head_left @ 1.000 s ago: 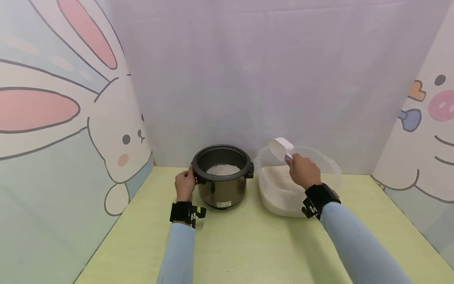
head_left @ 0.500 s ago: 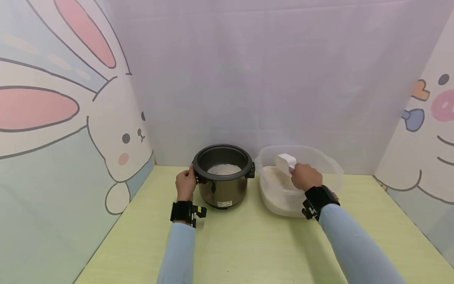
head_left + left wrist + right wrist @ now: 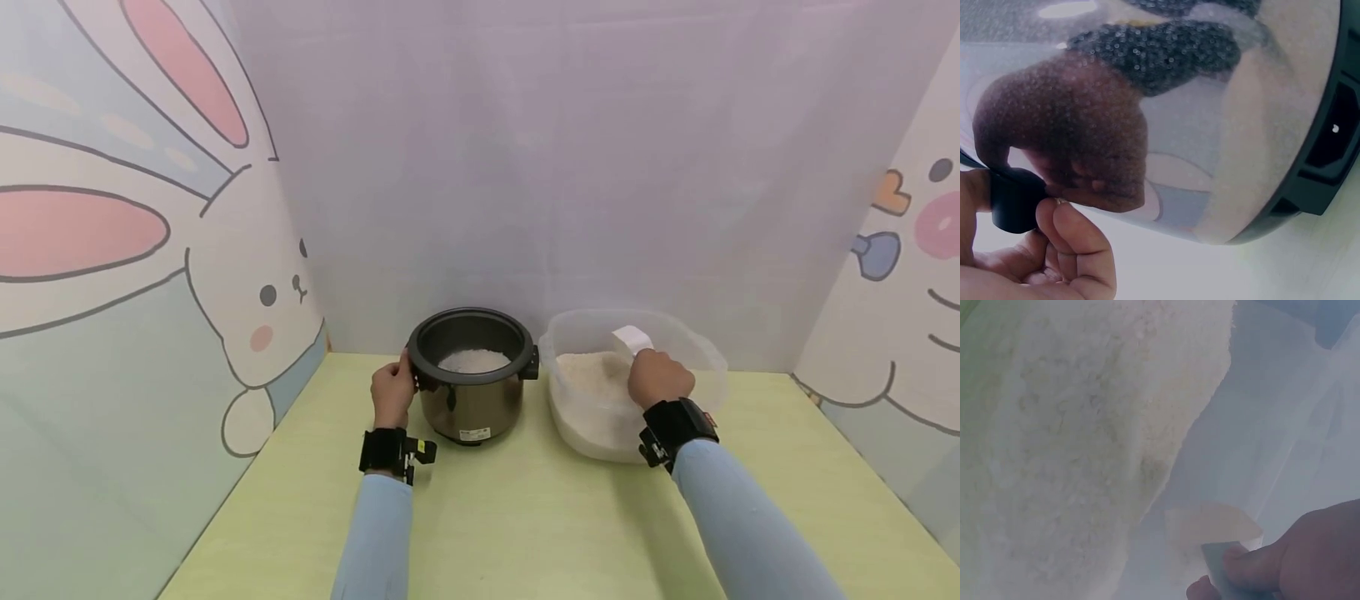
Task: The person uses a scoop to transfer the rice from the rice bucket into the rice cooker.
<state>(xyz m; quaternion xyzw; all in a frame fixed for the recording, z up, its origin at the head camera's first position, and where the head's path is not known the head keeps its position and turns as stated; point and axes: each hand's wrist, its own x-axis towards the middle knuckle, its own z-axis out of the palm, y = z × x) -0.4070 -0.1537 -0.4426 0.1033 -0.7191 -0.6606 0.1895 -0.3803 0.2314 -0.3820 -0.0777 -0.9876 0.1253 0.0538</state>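
My left hand (image 3: 392,389) grips the black side handle (image 3: 1015,203) of a dark, shiny rice cooker (image 3: 471,406), thumb and fingertips pinching it. The cooker stands without a lid, and white rice (image 3: 474,361) shows in its black inside. To its right is a clear plastic container (image 3: 708,362) with a bed of rice (image 3: 592,373). My right hand (image 3: 660,379) holds a white scoop (image 3: 632,339) by its handle over the container's right part. In the right wrist view the scoop's bowl (image 3: 1200,519) lies beside the sloping edge of the rice, thumb on the handle.
Both vessels stand near the back of a pale green table (image 3: 517,525), close to a plain pale curtain (image 3: 480,167). Cartoon-printed panels rise at the left and right sides. On the cooker's right side is a second black handle (image 3: 529,363).
My right hand has lowered the scoop from above the container's rim and carried it rightward and down into the container. The left hand keeps its grip on the cooker handle.
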